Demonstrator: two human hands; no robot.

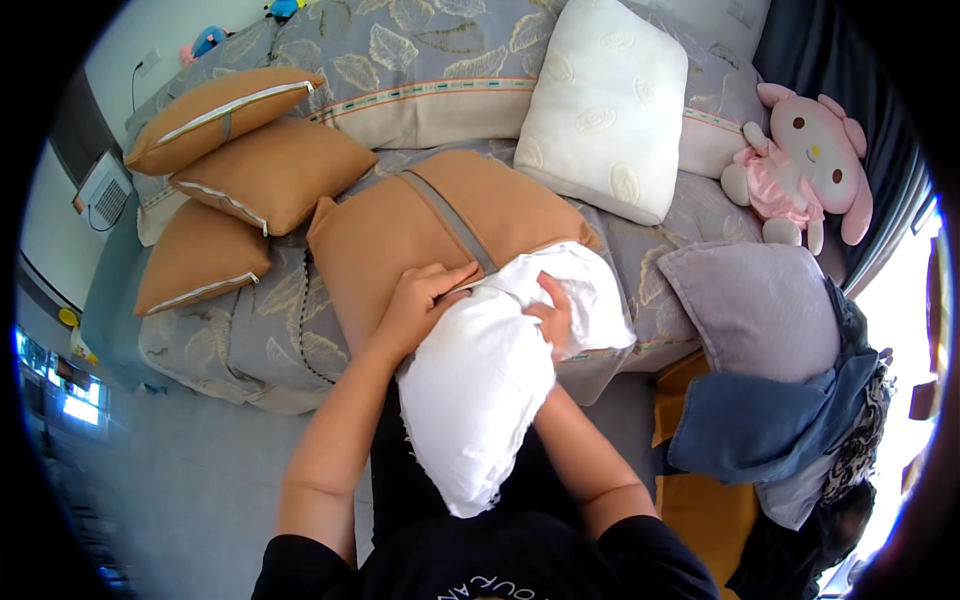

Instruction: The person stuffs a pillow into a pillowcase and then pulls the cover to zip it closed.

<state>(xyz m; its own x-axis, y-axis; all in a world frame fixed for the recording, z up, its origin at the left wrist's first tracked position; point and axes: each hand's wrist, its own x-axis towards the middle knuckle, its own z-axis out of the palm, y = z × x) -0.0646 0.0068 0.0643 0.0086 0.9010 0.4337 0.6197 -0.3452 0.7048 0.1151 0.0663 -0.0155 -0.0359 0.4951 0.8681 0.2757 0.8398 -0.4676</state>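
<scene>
Left hand (424, 300) pinches the brown cushion cover (405, 235); right hand (553, 314) grips the white cushion insert (480, 375), which could bunch if pushed unevenly.

1 fisheye head cam, facing down/fwd, nr white cushion (475, 390), sofa (215, 345) beyond
</scene>
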